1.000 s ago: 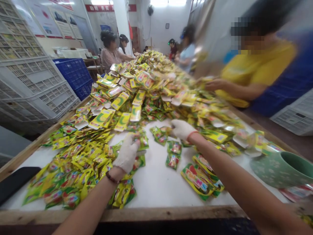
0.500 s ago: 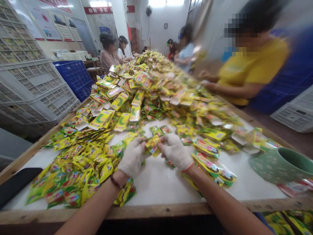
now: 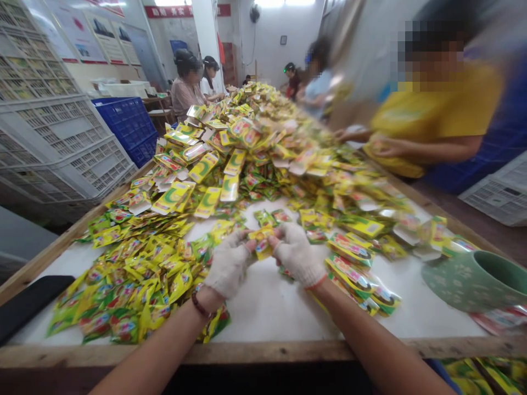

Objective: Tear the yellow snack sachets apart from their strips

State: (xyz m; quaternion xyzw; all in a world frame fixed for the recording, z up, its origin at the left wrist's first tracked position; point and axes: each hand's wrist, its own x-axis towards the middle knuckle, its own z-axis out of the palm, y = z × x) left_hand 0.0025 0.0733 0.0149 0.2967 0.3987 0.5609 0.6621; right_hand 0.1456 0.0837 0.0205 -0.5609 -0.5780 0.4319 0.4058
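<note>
A small yellow packet (image 3: 262, 243) is held up between both hands over the white table (image 3: 284, 312). My left hand (image 3: 231, 263), in a pale fingerless-looking glove, pinches its left side. From the right, my right hand (image 3: 298, 255), gloved the same way, has its fingers closed on the other side. Just beyond the hands lie green packets (image 3: 263, 218). Many yellow and green packets (image 3: 140, 280) are heaped to the left of my left hand. Flat yellow packs (image 3: 354, 269) overlap to the right of my right hand.
A large pile of yellow boxes and packets (image 3: 242, 137) runs down the table. A green flowered cup (image 3: 448, 282) stands at right, a black phone-like object (image 3: 33, 307) at left. A person in yellow (image 3: 436, 109) works across the right edge; crates (image 3: 61, 142) are stacked left.
The packet and my left hand have shifted slightly right in the view. The person in yellow has moved their hands, one now farther right. The whole view has shifted a little.
</note>
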